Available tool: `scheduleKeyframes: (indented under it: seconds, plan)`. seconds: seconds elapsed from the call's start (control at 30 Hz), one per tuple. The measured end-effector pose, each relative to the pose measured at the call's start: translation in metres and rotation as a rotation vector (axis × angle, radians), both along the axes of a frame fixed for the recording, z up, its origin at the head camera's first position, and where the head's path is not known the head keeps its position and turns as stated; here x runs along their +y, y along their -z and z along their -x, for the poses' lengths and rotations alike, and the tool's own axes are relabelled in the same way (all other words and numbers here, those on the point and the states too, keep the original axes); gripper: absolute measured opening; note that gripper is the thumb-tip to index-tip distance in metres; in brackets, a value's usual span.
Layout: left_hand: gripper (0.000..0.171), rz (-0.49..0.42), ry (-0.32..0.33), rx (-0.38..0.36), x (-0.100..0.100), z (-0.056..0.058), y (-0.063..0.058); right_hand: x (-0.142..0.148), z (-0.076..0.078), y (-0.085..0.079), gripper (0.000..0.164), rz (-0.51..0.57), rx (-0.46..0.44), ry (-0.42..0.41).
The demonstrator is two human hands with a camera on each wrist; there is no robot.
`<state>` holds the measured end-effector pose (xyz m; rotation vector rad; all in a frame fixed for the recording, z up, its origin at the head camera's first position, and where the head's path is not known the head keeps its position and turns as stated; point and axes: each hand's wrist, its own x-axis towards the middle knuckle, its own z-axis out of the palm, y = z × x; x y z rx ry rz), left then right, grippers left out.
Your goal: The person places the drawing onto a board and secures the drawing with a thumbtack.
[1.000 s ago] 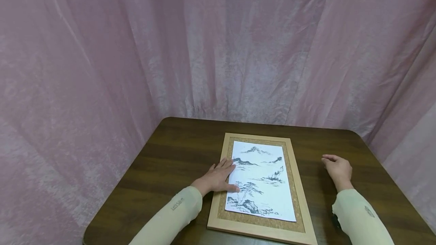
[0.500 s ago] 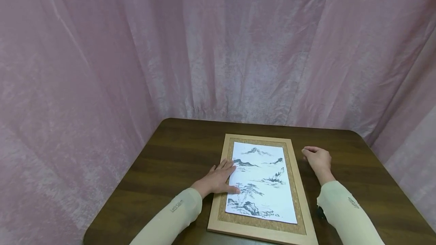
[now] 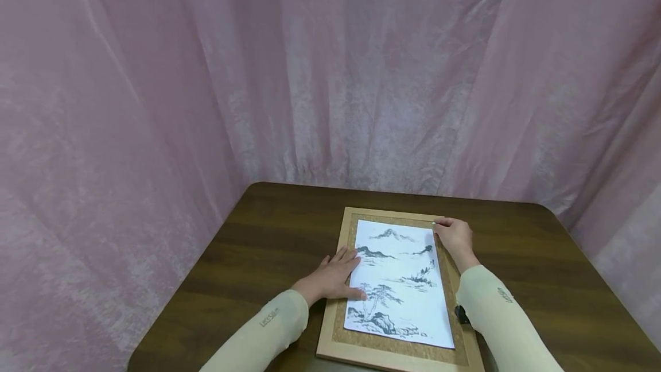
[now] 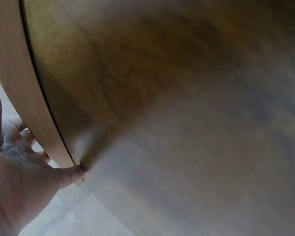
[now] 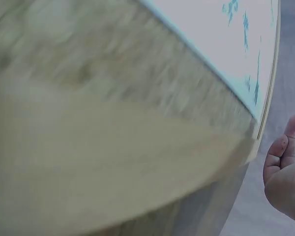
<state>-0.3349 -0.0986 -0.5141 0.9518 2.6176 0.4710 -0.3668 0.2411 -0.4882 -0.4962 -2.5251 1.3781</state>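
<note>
One ink-landscape print (image 3: pixel 397 268) lies on one framed corkboard (image 3: pixel 388 351), bench (image 3: pixel 258 257) beneath, pink curtain (image 3: pixel 320 73) beyond. My left hand (image 3: pixel 331 277) spreads over the print's left edge; my right hand (image 3: pixel 455 239) pinches one tiny pale thing (image 3: pixel 434 223) at its top-right corner.

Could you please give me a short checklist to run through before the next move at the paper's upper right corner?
1. Board flat on the table: ok, it lies face up in the head view.
2. Paper inside the cork: ok, a cork margin shows on all four sides.
3. Left edge covered: ok, the left grip lies spread across it.
4. Right grip in place: ok, its tips are at the paper's upper right corner.
5. Something pinched there: cannot tell, the detail is too small.
6. Paper exactly square to the board: cannot tell from this slanted view.
</note>
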Motion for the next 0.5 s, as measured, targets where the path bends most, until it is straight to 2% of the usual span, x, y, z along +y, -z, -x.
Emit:
scheduleKeyframes:
  seconds: [0.3,0.5]
  plan:
    - [0.102,0.014,0.005,0.025,0.0,0.0,0.001,-0.022,0.016,0.007,0.027,0.008,-0.048,-0.057]
    - [0.1,0.004,0.001,0.001,0.002,-0.005,-0.004,-0.033,0.021,0.013,0.022,-0.003,-0.063,-0.128]
